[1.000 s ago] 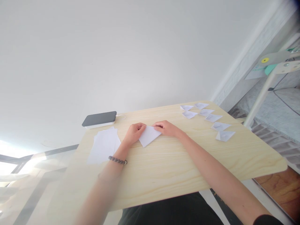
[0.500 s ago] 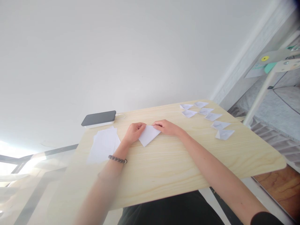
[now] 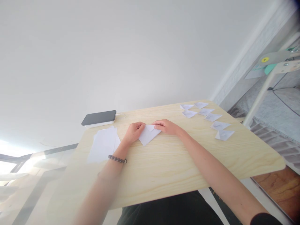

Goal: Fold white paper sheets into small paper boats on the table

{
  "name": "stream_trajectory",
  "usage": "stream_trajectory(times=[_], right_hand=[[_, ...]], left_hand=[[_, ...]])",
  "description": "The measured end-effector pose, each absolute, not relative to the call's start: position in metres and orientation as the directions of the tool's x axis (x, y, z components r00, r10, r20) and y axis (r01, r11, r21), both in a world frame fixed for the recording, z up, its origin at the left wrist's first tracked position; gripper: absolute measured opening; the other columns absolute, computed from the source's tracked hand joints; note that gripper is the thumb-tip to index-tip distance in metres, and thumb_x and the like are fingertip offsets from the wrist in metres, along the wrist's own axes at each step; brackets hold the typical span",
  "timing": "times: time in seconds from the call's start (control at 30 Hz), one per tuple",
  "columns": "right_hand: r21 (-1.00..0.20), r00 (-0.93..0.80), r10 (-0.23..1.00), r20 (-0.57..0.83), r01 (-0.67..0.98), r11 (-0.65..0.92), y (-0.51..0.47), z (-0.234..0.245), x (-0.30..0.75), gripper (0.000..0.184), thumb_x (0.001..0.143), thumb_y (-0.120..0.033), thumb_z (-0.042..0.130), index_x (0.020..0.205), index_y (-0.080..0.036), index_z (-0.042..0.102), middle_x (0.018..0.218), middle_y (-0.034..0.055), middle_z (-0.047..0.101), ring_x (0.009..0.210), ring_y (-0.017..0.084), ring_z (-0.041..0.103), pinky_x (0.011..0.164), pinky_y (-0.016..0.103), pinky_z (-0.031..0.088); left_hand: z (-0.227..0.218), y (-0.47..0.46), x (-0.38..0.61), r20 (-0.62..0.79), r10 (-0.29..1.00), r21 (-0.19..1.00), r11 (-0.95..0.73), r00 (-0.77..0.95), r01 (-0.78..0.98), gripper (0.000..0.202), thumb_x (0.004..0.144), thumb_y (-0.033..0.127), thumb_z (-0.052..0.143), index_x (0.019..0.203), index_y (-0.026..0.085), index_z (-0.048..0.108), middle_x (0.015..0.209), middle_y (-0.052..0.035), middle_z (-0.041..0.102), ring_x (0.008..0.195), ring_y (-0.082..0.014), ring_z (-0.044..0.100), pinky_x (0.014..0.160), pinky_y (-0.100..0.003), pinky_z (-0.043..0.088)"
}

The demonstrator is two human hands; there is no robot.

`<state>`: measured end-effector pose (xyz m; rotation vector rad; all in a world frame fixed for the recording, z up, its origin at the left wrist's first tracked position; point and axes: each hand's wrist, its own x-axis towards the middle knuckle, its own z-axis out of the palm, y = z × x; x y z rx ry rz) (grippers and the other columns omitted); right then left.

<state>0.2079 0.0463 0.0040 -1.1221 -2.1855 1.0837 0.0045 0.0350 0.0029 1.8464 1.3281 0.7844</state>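
1. Two hands pinch a folded white paper on the table: the left hand at its left corner, the right hand near its right; both thumbs partly hide its far edge, where a small flap shows.
2. The left forearm blurs in glare; the bottom edge cuts off both arms.
3. Seven folded papers lie at right, their faint lines too small to make out.
4. Loose sheets lie left, near a dark-topped device.
5. Teal marks on a pale sheet are unreadable.

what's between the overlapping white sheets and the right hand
In the head view, the left hand and the folded white paper lie between the overlapping white sheets and the right hand.
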Motion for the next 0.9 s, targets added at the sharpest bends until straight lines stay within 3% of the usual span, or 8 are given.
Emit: stream_trajectory(times=[0.1, 0.23, 0.47, 0.63, 0.9], right_hand=[[-0.744, -0.499, 0.86, 0.105, 0.534, 0.401, 0.043, 0.002, 0.201, 0.03, 0.081, -0.037, 0.04, 0.069, -0.016, 0.057, 0.06, -0.0019, 0.05, 0.056, 0.01, 0.04, 0.053, 0.023, 0.029], [-0.729, -0.539, 0.838, 0.082, 0.541, 0.419, 0.045, 0.003, 0.2, 0.028, 0.082, -0.032, 0.038, 0.062, -0.016, 0.05, 0.058, -0.0029, 0.044, 0.055, 0.01, 0.037, 0.053, 0.023, 0.027], [-0.778, -0.606, 0.796, -0.002, 0.501, 0.379, 0.05, 0.007, 0.209, 0.025, 0.083, -0.025, 0.037, 0.09, -0.018, 0.06, 0.09, 0.0037, 0.061, 0.078, 0.015, 0.052, 0.067, 0.026, 0.037], [-0.807, -0.619, 0.785, -0.006, 0.467, 0.362, 0.05, 0.009, 0.213, 0.033, 0.083, -0.019, 0.038, 0.11, -0.021, 0.057, 0.109, 0.0037, 0.059, 0.096, 0.017, 0.053, 0.083, 0.03, 0.038], [-0.834, -0.641, 0.766, -0.053, 0.45, 0.319, 0.053, 0.005, 0.219, 0.044, 0.081, -0.015, 0.038, 0.121, -0.026, 0.05, 0.122, -0.0006, 0.054, 0.108, 0.017, 0.049, 0.093, 0.033, 0.035]], left_hand=[[0.003, 0.034, 0.006, 0.084, 0.951, 0.823, -0.235, 0.298, 0.518, 0.033, 0.077, 0.04, 0.041, 0.073, 0.013, 0.06, 0.061, -0.0011, 0.054, 0.054, -0.0112, 0.044, 0.046, -0.02, 0.031], [0.004, 0.034, 0.006, 0.08, 0.951, 0.82, -0.234, 0.299, 0.523, 0.033, 0.077, 0.04, 0.041, 0.074, 0.013, 0.061, 0.061, -0.0013, 0.054, 0.054, -0.0115, 0.044, 0.046, -0.02, 0.032], [0.001, 0.038, 0.003, 0.055, 0.955, 0.832, -0.204, 0.29, 0.516, 0.035, 0.078, 0.042, 0.042, 0.075, 0.013, 0.062, 0.061, -0.0015, 0.056, 0.053, -0.0116, 0.046, 0.046, -0.021, 0.032], [0.0, 0.038, 0.002, 0.046, 0.955, 0.836, -0.196, 0.292, 0.513, 0.036, 0.077, 0.043, 0.042, 0.076, 0.013, 0.062, 0.061, -0.0015, 0.057, 0.053, -0.0117, 0.047, 0.046, -0.021, 0.032], [0.002, 0.037, 0.002, 0.037, 0.959, 0.834, -0.185, 0.281, 0.52, 0.037, 0.078, 0.043, 0.042, 0.077, 0.013, 0.062, 0.063, -0.0016, 0.057, 0.055, -0.0117, 0.047, 0.048, -0.021, 0.034]])
